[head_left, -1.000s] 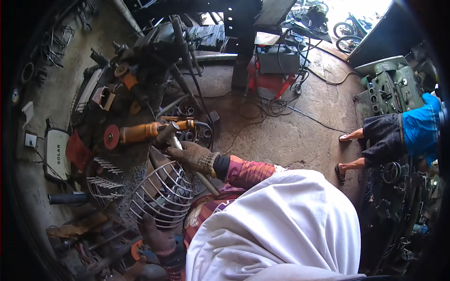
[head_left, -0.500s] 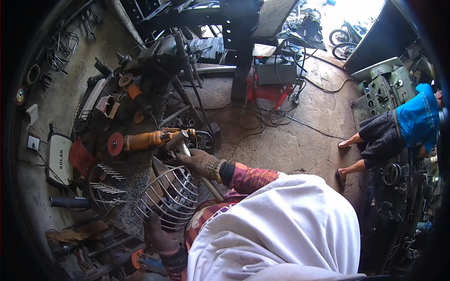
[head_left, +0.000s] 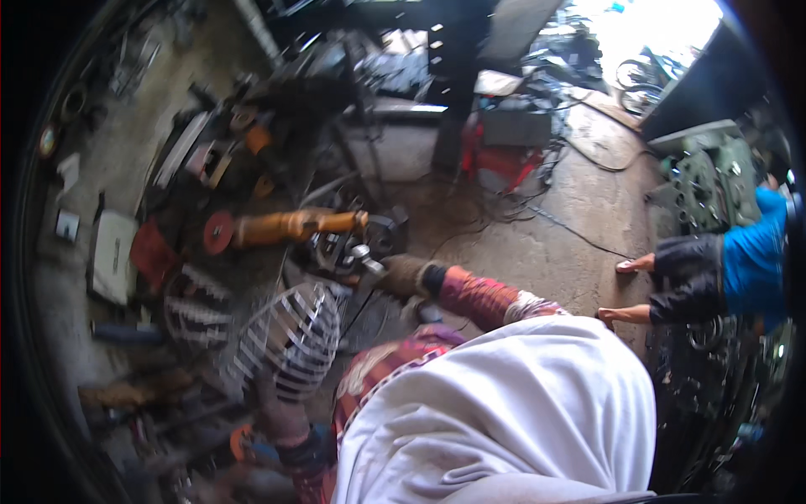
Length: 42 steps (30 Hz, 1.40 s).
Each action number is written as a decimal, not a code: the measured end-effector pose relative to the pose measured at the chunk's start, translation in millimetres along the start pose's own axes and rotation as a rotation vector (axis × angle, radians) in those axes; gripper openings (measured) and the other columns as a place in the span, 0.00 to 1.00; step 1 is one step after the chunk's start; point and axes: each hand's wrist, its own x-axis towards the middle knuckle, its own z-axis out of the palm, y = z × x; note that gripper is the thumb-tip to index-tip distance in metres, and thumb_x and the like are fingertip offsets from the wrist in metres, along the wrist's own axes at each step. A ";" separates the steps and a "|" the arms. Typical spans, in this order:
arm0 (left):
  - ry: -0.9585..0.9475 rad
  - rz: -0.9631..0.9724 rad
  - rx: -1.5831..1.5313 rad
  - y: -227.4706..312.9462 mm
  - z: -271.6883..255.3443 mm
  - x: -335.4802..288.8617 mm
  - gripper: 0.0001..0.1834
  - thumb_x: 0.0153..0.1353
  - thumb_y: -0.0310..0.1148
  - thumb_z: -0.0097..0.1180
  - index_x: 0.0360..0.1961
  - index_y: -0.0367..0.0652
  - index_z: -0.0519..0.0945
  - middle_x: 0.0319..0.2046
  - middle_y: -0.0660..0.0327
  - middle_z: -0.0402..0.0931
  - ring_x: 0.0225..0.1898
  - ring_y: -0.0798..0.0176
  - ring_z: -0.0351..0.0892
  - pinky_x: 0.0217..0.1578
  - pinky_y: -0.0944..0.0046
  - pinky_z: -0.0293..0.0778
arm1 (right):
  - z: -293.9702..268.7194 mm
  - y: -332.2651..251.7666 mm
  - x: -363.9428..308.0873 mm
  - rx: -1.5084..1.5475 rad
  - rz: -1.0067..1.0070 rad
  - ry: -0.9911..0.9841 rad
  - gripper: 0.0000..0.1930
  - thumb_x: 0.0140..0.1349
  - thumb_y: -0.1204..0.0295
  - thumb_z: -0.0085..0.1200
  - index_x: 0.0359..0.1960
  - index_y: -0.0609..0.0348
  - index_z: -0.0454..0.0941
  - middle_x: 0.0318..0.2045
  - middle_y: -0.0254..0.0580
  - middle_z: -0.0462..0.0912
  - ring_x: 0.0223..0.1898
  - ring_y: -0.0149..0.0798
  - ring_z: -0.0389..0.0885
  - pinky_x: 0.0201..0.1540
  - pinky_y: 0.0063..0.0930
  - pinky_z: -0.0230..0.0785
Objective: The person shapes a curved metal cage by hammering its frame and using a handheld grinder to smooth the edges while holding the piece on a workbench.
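Observation:
My right hand, in a knitted glove, is closed around a short metal hammer whose head looks bright and blurred. It is held up just right of a curved cage of metal bars. My left hand, gloved too, is at the lower edge of this cage with its fingers wrapped on the bars, though motion smears them. The cage lies tilted on the low work surface. Beyond it rests a yellow-orange angle grinder with a red disc.
A second barred piece lies to the left. Another orange grinder is farther back. Cables run over the floor near a red machine. At the right, a person in a blue shirt stands by a green machine.
My right hand has drawn back to the right with the hammer, away from the grinder. The cage has shifted slightly left with my left hand on it. The whole view has swung and blurred.

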 end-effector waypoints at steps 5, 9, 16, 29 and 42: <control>0.079 0.160 0.496 13.9 -13.2 -2.2 0.18 0.67 0.34 0.52 0.55 0.38 0.73 0.50 0.56 0.77 0.52 0.61 0.76 0.52 0.60 0.73 | 25.8 105.5 36.4 -0.111 0.135 0.077 0.19 0.61 0.55 0.55 0.45 0.55 0.81 0.32 0.42 0.83 0.27 0.37 0.80 0.28 0.37 0.72; 0.339 0.020 -0.024 37.6 9.9 -7.3 0.14 0.59 0.30 0.61 0.45 0.37 0.80 0.36 0.50 0.80 0.40 0.52 0.81 0.40 0.54 0.75 | 37.8 156.0 20.2 -0.113 0.360 0.033 0.26 0.61 0.53 0.56 0.50 0.63 0.77 0.35 0.50 0.83 0.30 0.42 0.83 0.30 0.38 0.76; 0.311 -0.225 -0.594 53.9 5.5 -14.0 0.10 0.62 0.27 0.59 0.45 0.38 0.79 0.37 0.57 0.80 0.38 0.60 0.83 0.38 0.61 0.82 | 36.3 200.7 32.8 -0.168 0.447 -0.027 0.26 0.60 0.51 0.59 0.46 0.63 0.78 0.27 0.42 0.80 0.22 0.37 0.79 0.22 0.37 0.72; 0.336 -0.188 -0.662 48.4 -9.4 -23.7 0.14 0.63 0.31 0.56 0.48 0.37 0.75 0.43 0.52 0.80 0.42 0.53 0.84 0.42 0.52 0.83 | 52.3 64.0 11.8 -0.109 -0.347 -0.068 0.21 0.65 0.59 0.56 0.52 0.60 0.75 0.28 0.37 0.80 0.25 0.28 0.77 0.26 0.25 0.70; 0.357 -0.145 -0.886 40.8 -26.3 -30.1 0.15 0.65 0.31 0.55 0.51 0.38 0.75 0.47 0.51 0.80 0.45 0.51 0.83 0.44 0.49 0.82 | 65.4 -8.8 -17.1 0.061 -0.370 -0.176 0.21 0.65 0.61 0.57 0.55 0.61 0.73 0.26 0.34 0.78 0.24 0.25 0.75 0.27 0.24 0.67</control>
